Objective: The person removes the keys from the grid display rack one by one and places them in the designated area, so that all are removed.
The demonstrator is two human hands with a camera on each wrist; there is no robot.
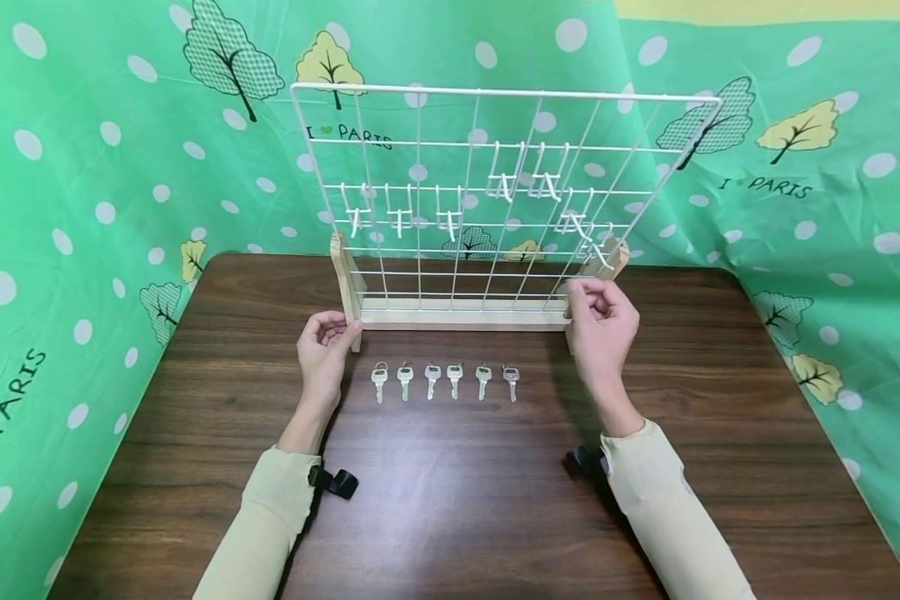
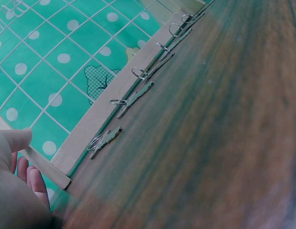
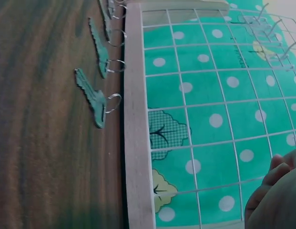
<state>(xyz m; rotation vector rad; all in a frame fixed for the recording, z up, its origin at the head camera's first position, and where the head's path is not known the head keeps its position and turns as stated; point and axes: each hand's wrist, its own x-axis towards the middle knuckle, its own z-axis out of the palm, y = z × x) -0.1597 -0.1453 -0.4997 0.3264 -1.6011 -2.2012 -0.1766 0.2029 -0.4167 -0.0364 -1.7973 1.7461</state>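
Note:
A white wire grid rack (image 1: 477,92) stands upright in a wooden base (image 1: 461,320), with several white hooks (image 1: 450,218) hung on its mesh. My left hand (image 1: 322,354) holds the rack's left wooden post (image 1: 342,265), thumb on the near side and fingers curled beyond it in the left wrist view. At the other end, my right hand (image 1: 606,329) grips around the right wooden post (image 1: 613,257), largely covering it. Several silver keys (image 1: 432,381) with small rings lie in a row on the table before the base.
The dark wood-grain table (image 1: 450,517) carries the rack near its far edge. Green cloth (image 1: 120,242) with dots and trees hangs behind and at both sides. Each sleeve has a black strap mount (image 1: 335,482) at the wrist.

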